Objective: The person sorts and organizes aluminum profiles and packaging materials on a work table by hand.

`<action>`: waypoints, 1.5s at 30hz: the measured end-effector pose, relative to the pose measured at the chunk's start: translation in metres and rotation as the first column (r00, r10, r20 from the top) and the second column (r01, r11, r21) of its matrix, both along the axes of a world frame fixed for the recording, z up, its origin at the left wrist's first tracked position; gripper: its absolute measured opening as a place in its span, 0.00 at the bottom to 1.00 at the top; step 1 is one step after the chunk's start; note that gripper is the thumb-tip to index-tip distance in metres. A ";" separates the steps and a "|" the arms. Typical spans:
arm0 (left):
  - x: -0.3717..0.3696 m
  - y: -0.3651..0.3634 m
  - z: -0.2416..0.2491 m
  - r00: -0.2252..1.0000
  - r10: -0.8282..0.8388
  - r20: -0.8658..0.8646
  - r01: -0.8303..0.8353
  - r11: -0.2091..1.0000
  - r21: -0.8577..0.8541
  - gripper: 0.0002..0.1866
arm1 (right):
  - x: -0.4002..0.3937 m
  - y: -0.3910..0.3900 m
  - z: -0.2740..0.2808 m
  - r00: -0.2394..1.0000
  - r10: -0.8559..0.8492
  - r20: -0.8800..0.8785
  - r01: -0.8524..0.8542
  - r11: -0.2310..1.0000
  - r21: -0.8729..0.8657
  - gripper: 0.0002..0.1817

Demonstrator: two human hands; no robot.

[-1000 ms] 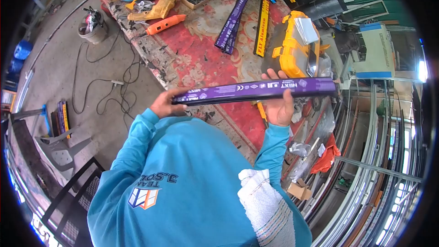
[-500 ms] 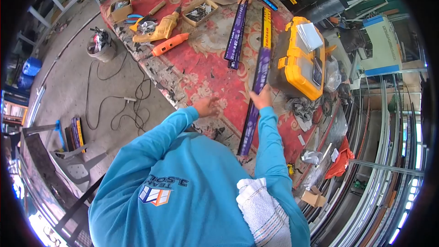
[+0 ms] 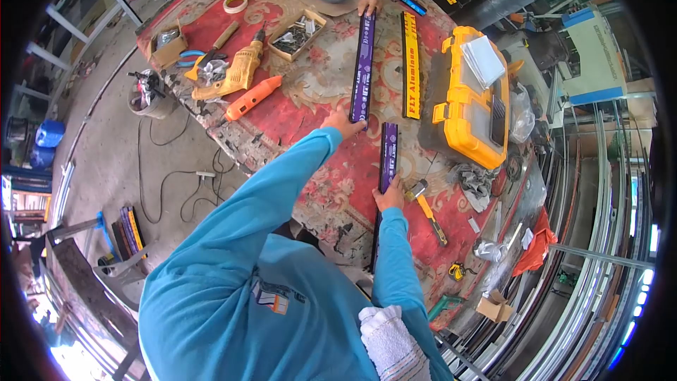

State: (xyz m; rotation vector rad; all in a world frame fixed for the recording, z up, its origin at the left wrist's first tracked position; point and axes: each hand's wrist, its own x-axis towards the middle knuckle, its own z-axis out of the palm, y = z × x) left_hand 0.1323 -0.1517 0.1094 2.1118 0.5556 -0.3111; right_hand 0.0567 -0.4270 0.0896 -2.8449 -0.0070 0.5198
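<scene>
A long purple-wrapped aluminium profile [image 3: 363, 63] lies lengthwise on the red patterned carpet of the worktable. My left hand [image 3: 343, 124] is closed on its near end, while a co-worker's hand [image 3: 367, 5] touches the far end. My right hand [image 3: 390, 195] grips a second purple-wrapped profile [image 3: 389, 152], which lies nearer to me and slightly right of the first; its lower part runs beside my forearm. A yellow-wrapped profile [image 3: 410, 74] marked "FLY Aluminum" rests to the right, apart from both hands. Just right of my right hand lies a hammer [image 3: 428, 213].
A yellow toolbox [image 3: 458, 123] stands at the right with papers on its lid. On the left are a drill [image 3: 236, 70], an orange power tool [image 3: 254, 99] and a box of screws [image 3: 298, 35]. A tape measure [image 3: 458, 271] sits near the right edge.
My left hand has moved forward and right onto the far profile's near end. My right hand has drawn the other purple profile back towards me, uncovering more of the yellow one. The hammer now shows.
</scene>
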 end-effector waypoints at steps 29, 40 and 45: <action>-0.198 0.073 0.043 0.997 -0.043 -0.062 -0.069 -0.185 -0.980 0.29 | 0.017 -0.002 -0.002 0.990 0.015 -0.137 -0.017 1.000 -0.013 0.63; -0.265 0.035 0.053 0.939 -0.334 0.081 -0.142 -0.590 -0.795 0.45 | 0.039 0.098 0.151 0.827 0.357 -0.435 0.544 -0.313 0.778 0.33; -0.270 0.058 0.052 0.928 -0.364 -0.075 -0.072 0.021 -0.997 0.41 | 0.023 0.085 0.169 0.909 0.207 -0.361 0.407 -0.263 0.875 0.30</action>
